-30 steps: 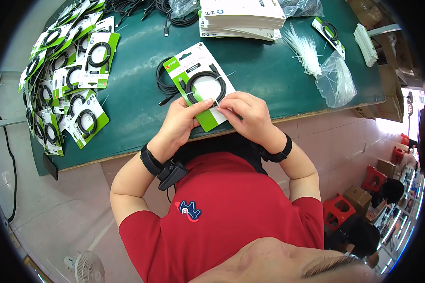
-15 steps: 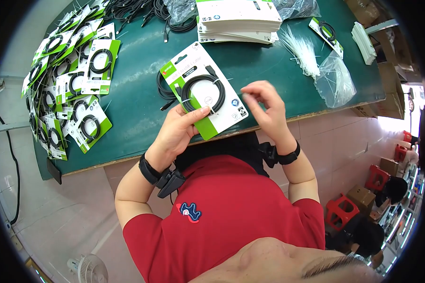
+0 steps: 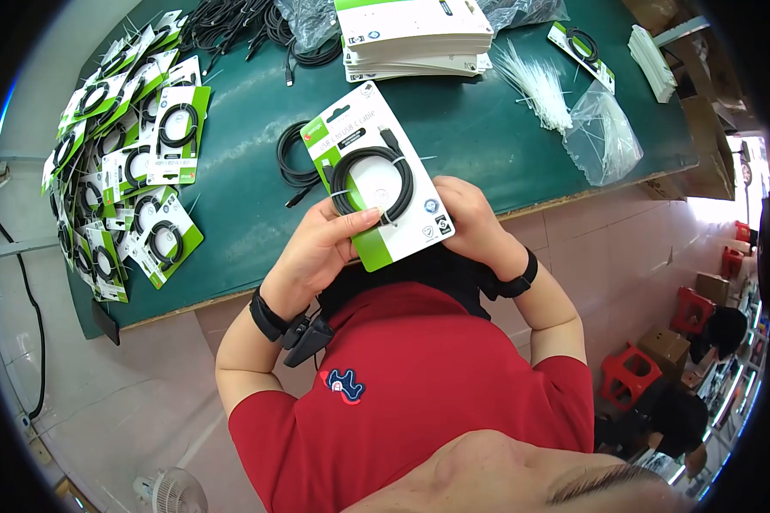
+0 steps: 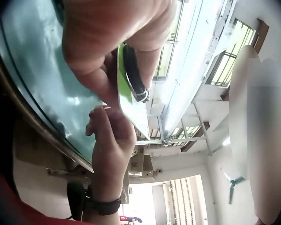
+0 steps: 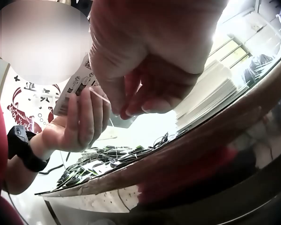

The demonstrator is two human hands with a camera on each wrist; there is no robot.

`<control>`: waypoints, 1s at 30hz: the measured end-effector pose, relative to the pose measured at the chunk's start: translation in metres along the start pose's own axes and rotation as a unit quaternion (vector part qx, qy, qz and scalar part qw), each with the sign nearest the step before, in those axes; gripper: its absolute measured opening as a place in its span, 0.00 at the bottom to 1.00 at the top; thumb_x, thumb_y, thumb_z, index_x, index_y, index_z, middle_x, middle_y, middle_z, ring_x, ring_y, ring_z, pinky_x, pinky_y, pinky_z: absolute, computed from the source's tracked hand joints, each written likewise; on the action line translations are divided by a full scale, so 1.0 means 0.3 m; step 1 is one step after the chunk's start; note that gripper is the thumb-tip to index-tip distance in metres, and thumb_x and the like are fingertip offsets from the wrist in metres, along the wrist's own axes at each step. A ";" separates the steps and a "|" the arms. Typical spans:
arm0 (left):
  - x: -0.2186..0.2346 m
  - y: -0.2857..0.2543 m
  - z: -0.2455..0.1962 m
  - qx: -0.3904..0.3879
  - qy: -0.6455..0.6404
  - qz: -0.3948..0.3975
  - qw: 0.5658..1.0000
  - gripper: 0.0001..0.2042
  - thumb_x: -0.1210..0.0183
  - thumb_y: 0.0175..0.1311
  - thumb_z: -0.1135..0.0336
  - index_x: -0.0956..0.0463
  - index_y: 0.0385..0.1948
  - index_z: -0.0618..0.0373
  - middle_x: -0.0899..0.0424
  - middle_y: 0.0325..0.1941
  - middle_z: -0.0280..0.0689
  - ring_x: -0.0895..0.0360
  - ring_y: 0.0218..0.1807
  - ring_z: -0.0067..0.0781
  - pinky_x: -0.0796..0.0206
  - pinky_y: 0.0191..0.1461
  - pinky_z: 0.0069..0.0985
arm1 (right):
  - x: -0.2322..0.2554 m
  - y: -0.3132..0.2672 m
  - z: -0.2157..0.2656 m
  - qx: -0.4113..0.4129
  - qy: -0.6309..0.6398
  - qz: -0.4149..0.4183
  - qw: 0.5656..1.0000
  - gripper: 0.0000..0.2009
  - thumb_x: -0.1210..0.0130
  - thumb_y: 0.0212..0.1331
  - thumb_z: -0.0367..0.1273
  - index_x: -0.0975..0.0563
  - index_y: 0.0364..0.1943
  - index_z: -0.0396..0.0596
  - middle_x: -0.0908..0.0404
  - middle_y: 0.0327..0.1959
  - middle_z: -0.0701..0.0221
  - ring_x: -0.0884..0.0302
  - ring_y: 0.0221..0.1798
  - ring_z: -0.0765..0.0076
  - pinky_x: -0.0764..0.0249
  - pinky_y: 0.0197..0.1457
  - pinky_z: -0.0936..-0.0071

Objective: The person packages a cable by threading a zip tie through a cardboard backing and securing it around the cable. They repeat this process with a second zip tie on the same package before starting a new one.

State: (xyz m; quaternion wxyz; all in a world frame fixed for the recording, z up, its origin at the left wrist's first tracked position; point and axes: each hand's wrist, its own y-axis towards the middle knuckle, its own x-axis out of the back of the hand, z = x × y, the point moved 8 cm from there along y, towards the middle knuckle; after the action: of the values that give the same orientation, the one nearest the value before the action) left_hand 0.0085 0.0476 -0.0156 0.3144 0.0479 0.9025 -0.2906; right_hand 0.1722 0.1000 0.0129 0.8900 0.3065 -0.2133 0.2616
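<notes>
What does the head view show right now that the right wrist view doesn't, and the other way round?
Only the head view: the front of the held card with its black coiled cable, and a fan at floor level.

Only the right wrist view: the card's printed back, a thin white strip running to the right hand's fingertips, and a red wall drawing.

Both: the two hands, the left gripping the card, the stack of cards and the pile of carded cables.
</notes>
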 end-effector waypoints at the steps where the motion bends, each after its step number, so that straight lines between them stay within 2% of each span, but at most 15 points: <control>1: -0.002 -0.001 0.000 0.000 0.003 -0.001 1.000 0.18 0.39 0.68 0.71 0.28 0.58 0.64 0.18 0.56 0.42 0.17 0.56 0.34 0.23 0.61 0.36 | 0.001 0.003 0.005 -0.001 0.016 -0.004 1.000 0.12 0.35 0.45 0.24 0.21 0.36 0.40 0.21 0.34 0.61 0.21 0.36 0.50 0.25 0.38 0.62; 4: -0.006 -0.003 -0.003 0.000 0.007 -0.004 1.000 0.19 0.37 0.67 0.71 0.27 0.57 0.65 0.17 0.55 0.42 0.17 0.54 0.33 0.22 0.59 0.34 | 0.003 0.007 0.029 0.035 0.029 -0.013 0.999 0.11 0.35 0.45 0.25 0.22 0.34 0.40 0.21 0.34 0.61 0.21 0.35 0.51 0.25 0.37 0.62; 6: -0.022 -0.010 0.002 0.031 -0.017 0.016 0.999 0.19 0.38 0.67 0.71 0.28 0.57 0.64 0.18 0.55 0.42 0.17 0.55 0.33 0.22 0.60 0.35 | 0.004 0.013 0.041 0.053 0.035 -0.018 0.998 0.10 0.35 0.45 0.25 0.22 0.33 0.40 0.21 0.34 0.61 0.22 0.35 0.51 0.25 0.36 0.61; 9: -0.035 -0.007 0.018 0.048 -0.043 0.039 0.997 0.19 0.38 0.67 0.71 0.28 0.58 0.64 0.18 0.56 0.42 0.17 0.55 0.34 0.22 0.60 0.35 | 0.019 0.025 0.077 0.127 -0.028 -0.040 0.991 0.10 0.34 0.44 0.27 0.23 0.31 0.42 0.23 0.31 0.61 0.23 0.32 0.52 0.27 0.33 0.61; 12: -0.038 -0.004 0.038 0.053 -0.071 0.062 0.994 0.19 0.38 0.67 0.72 0.28 0.58 0.64 0.17 0.55 0.42 0.17 0.56 0.35 0.23 0.61 0.36 | 0.013 0.024 0.077 0.129 -0.043 -0.017 0.991 0.10 0.34 0.44 0.28 0.24 0.30 0.42 0.24 0.30 0.62 0.24 0.31 0.53 0.27 0.31 0.61; 16: -0.031 -0.011 0.040 0.046 -0.041 0.079 0.995 0.19 0.38 0.66 0.73 0.28 0.58 0.64 0.17 0.55 0.42 0.17 0.56 0.36 0.23 0.61 0.37 | 0.014 0.015 0.080 0.140 -0.058 -0.012 0.988 0.11 0.34 0.43 0.29 0.25 0.28 0.43 0.27 0.28 0.64 0.25 0.28 0.55 0.28 0.29 0.62; 26: 0.038 -0.021 0.062 0.034 -0.014 0.046 0.998 0.21 0.36 0.65 0.73 0.28 0.59 0.64 0.17 0.55 0.42 0.18 0.56 0.34 0.22 0.60 0.35 | -0.009 0.017 0.068 0.120 -0.057 0.013 0.991 0.09 0.34 0.44 0.27 0.24 0.26 0.42 0.26 0.27 0.64 0.25 0.28 0.55 0.28 0.29 0.64; 28: 0.049 -0.028 0.032 0.034 -0.013 0.042 0.998 0.21 0.36 0.65 0.73 0.28 0.59 0.63 0.18 0.55 0.41 0.18 0.56 0.34 0.22 0.59 0.35 | -0.016 0.019 0.018 0.095 -0.041 0.009 0.995 0.08 0.34 0.45 0.25 0.22 0.29 0.41 0.25 0.28 0.65 0.27 0.26 0.58 0.30 0.28 0.66; 30: 0.066 -0.047 -0.033 -0.003 0.054 0.000 0.999 0.21 0.36 0.65 0.73 0.28 0.58 0.63 0.17 0.55 0.41 0.17 0.55 0.33 0.22 0.58 0.35 | -0.005 0.021 0.011 0.086 -0.030 0.006 0.996 0.08 0.34 0.45 0.23 0.22 0.30 0.41 0.25 0.28 0.65 0.28 0.25 0.59 0.31 0.27 0.67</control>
State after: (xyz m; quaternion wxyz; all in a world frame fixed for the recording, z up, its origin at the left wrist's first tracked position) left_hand -0.0164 0.0396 -0.0143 0.2656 0.0628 0.9188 -0.2852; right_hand 0.1666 0.1015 0.0172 0.8519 0.3887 -0.2185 0.2747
